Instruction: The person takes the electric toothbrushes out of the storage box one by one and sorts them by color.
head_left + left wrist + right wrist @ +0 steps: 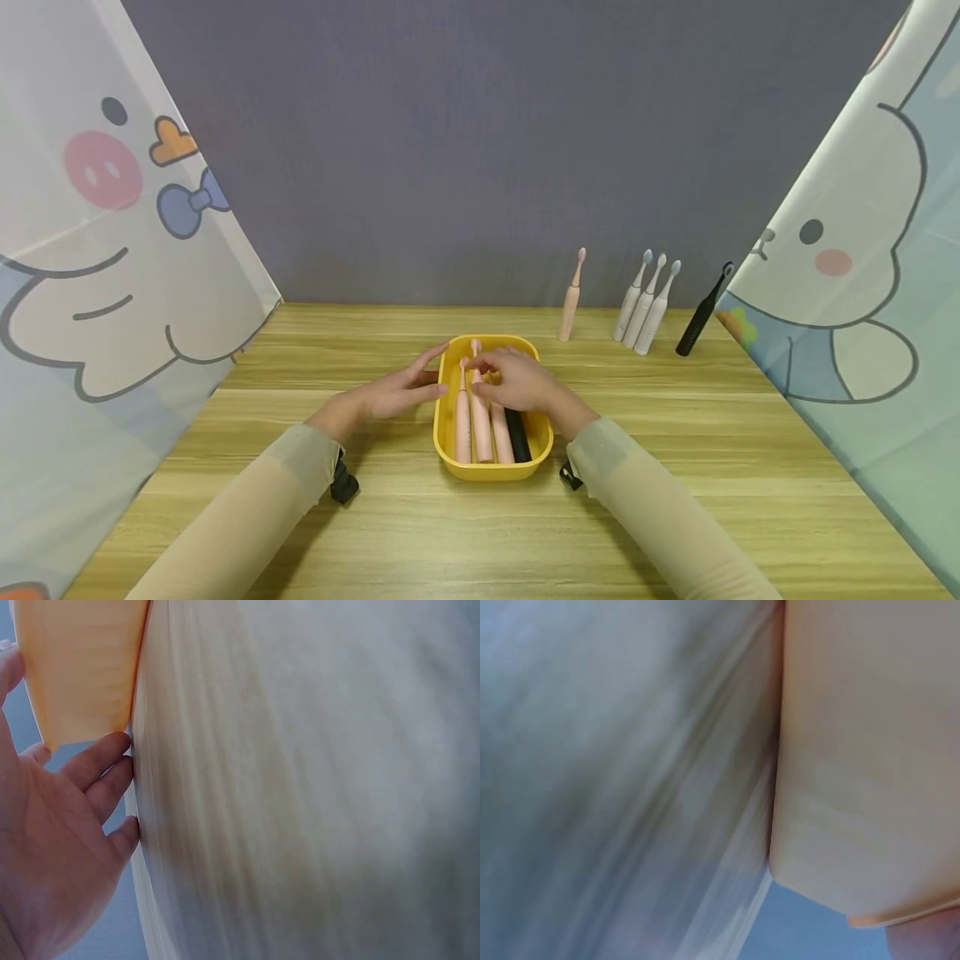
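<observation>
A yellow plastic basket (pixel 495 473) stands on the table in the head view. Pink electric toothbrushes lie in it lengthwise, one at the left wall (pixel 463 425), with a black electric toothbrush (pixel 517 433) on their right. Reaching in over the right rim, my right hand (pixel 521 382) has its thumb and fingers bent round the upper part of the middle pink electric toothbrush (pixel 482 429). Only a bit of that hand shows in the right wrist view. My left hand (pixel 393 392) is at the basket's left side, fingers extended along the outer wall and thumb by the rim.
Behind the basket to the right, a pink electric toothbrush (pixel 570 308) stands upright. Further right are several white electric toothbrushes (pixel 643 317) side by side, then a black one (pixel 699 323). A grey wall (pixel 480 167) closes the back; printed cartoon curtains (pixel 840 333) hang at both sides.
</observation>
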`<state>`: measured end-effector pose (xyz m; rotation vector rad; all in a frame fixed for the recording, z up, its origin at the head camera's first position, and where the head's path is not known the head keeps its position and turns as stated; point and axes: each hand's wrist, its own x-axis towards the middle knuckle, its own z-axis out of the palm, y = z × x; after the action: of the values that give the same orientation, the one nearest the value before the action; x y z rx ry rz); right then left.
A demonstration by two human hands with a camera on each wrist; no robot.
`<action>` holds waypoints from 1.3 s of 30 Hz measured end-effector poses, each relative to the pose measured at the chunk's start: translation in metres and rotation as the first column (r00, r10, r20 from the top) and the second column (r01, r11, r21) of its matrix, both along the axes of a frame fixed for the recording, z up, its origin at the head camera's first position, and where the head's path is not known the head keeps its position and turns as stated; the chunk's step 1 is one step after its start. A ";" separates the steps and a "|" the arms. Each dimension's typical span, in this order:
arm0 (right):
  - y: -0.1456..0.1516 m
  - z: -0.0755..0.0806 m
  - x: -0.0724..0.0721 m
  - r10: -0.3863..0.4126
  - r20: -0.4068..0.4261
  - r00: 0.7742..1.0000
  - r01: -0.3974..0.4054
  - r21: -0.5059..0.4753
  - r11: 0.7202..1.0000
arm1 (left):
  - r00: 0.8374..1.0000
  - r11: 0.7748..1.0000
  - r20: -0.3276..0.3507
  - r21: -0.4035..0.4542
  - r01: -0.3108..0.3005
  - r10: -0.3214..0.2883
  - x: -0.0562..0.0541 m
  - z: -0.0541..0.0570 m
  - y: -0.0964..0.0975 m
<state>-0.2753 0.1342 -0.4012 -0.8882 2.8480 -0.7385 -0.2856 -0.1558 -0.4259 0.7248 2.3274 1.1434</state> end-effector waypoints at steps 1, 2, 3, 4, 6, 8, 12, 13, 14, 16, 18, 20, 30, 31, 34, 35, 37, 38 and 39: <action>0.000 0.000 0.000 -0.002 0.006 1.000 0.002 -0.017 1.000 | 1.000 1.000 0.004 0.002 -0.002 0.002 0.000 0.000 0.000; 0.001 -0.001 0.000 -0.004 0.013 1.000 0.004 -0.031 0.999 | 1.000 1.000 0.008 0.003 -0.004 0.004 0.000 0.000 0.000; 0.002 -0.001 -0.001 -0.008 0.020 1.000 0.009 -0.046 0.999 | 1.000 1.000 0.008 0.005 -0.003 0.003 0.000 0.000 0.000; 0.002 -0.002 -0.001 -0.012 0.026 1.000 0.013 -0.060 0.998 | 1.000 1.000 0.006 0.007 -0.001 0.001 0.000 0.000 0.000; 0.003 -0.002 -0.001 -0.020 0.036 0.999 0.023 -0.087 0.996 | 1.000 1.000 0.004 0.011 0.003 -0.003 0.000 0.000 0.000; 0.004 -0.003 -0.001 -0.026 0.051 0.998 0.032 -0.117 0.993 | 1.000 1.000 0.003 0.013 0.006 -0.006 0.000 0.000 0.000; 0.007 -0.005 -0.002 -0.012 0.081 0.997 0.027 -0.192 0.981 | 1.000 1.000 -0.005 0.008 0.010 -0.010 0.000 0.000 0.000; 0.007 -0.005 -0.002 -0.007 0.085 0.996 0.024 -0.209 0.978 | 1.000 1.000 -0.006 0.008 0.010 -0.009 0.000 0.000 0.000; 0.008 -0.006 -0.002 0.001 0.088 0.996 0.020 -0.228 0.974 | 1.000 1.000 -0.007 0.007 0.009 -0.009 0.000 -0.001 0.000; 0.008 -0.006 -0.002 0.014 0.091 0.996 0.011 -0.264 0.965 | 1.000 1.000 -0.005 0.008 0.008 -0.008 0.000 0.000 0.000; 0.009 -0.006 -0.002 0.019 0.090 0.996 0.008 -0.295 0.956 | 1.000 1.000 -0.004 0.009 0.009 -0.009 0.000 -0.001 -0.001; 0.009 -0.005 -0.002 0.024 0.088 0.996 0.005 -0.321 0.947 | 1.000 1.000 -0.002 0.012 0.008 -0.008 0.000 0.000 0.000; 0.011 -0.006 0.000 0.009 0.047 0.999 0.014 -0.478 0.879 | 1.000 1.000 -0.004 0.009 0.018 -0.018 -0.001 0.003 0.001; 0.011 -0.006 0.000 0.010 0.043 0.999 0.013 -0.493 0.870 | 1.000 1.000 -0.007 0.010 0.022 -0.022 -0.002 0.003 0.001; 0.010 -0.007 0.000 0.010 0.029 1.000 0.007 -0.535 0.845 | 0.999 0.999 -0.013 0.016 0.032 -0.032 -0.002 0.002 0.001; 0.010 -0.007 0.000 0.013 0.024 1.000 0.003 -0.550 0.835 | 0.999 0.999 -0.013 0.019 0.032 -0.032 -0.002 0.002 0.000; 0.010 -0.008 -0.001 0.021 0.014 1.000 -0.009 -0.577 0.817 | 1.000 0.999 -0.005 0.023 0.028 -0.028 -0.002 0.002 0.000; 0.010 -0.009 -0.001 0.024 0.008 1.000 -0.015 -0.587 0.809 | 1.000 0.999 -0.002 0.024 0.026 -0.026 -0.002 0.002 0.001; 0.010 -0.009 -0.001 0.030 0.002 1.000 -0.022 -0.598 0.801 | 1.000 0.999 -0.003 0.026 0.025 -0.025 -0.002 0.002 0.001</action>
<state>-0.2766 0.1445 -0.4104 -0.9613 2.5938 -1.6901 -0.2875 -0.1550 -0.4243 0.7631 2.3029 1.1643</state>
